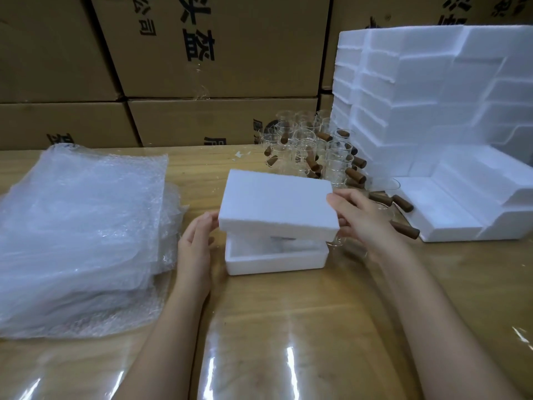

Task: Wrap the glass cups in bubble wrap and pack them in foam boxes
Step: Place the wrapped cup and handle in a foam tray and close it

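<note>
Hovering over the foam box (277, 262), the lid (277, 200) runs lengthwise left-right.

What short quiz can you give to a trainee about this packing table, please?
1. True or false: the foam lid is fully closed on the foam box.
2. The bubble wrap stack lies: A) left of the box, B) right of it, C) inside it.
3. Left hand or right hand: which has its thumb on top of the lid?
Key: 1 false, the lid is held above the box; 2 A; 3 right hand.
</note>
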`<state>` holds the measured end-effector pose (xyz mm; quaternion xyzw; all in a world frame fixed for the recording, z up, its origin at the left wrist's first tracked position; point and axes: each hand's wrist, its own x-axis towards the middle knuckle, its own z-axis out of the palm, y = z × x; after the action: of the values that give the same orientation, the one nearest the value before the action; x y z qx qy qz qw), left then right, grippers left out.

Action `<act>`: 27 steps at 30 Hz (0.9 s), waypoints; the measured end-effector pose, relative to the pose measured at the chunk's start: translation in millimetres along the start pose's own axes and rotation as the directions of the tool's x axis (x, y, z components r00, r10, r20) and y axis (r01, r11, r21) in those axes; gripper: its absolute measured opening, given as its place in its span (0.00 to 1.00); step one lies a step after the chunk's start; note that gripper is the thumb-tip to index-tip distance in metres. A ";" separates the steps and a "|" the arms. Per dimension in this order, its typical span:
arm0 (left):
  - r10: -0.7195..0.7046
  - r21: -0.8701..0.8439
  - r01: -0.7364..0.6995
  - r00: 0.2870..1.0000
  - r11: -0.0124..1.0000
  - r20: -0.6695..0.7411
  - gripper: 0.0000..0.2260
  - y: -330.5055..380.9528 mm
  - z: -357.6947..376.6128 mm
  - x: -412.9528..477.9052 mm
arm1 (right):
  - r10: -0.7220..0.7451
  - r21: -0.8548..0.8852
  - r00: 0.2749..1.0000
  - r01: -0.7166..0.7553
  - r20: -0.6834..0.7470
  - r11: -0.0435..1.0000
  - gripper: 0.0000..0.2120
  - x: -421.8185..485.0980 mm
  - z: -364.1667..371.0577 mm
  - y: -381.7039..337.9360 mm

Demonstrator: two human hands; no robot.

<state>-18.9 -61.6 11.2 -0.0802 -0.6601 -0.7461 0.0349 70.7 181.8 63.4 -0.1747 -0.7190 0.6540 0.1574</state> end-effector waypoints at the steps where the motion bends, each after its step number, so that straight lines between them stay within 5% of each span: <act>1: -0.040 -0.004 0.040 0.999 0.999 0.018 0.15 -0.8 0.6 1.3 | -0.015 -0.044 1.000 0.015 0.003 0.999 0.10 -1.1 0.6 -0.7; 12: 0.045 0.008 -0.045 0.999 0.999 -0.011 0.05 1.2 -0.7 -1.8 | -0.193 -0.324 0.977 0.153 -0.094 0.933 0.03 -6.2 10.4 9.1; 18: 0.076 -0.001 -0.076 0.997 0.997 0.009 0.24 1.4 -4.2 -2.0 | -0.232 -0.367 0.971 0.195 -0.059 0.910 0.06 -11.4 11.2 11.2; 27: 0.096 0.059 -0.098 0.995 0.993 0.040 0.16 0.1 -5.6 -5.3 | -0.275 -0.401 0.961 0.240 -0.030 0.884 0.15 -11.1 4.8 16.7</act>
<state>-14.0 -67.5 9.9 -0.1249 -0.6784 -0.7214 0.0612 79.1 173.9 46.4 -0.1336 -0.8449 0.4614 0.2353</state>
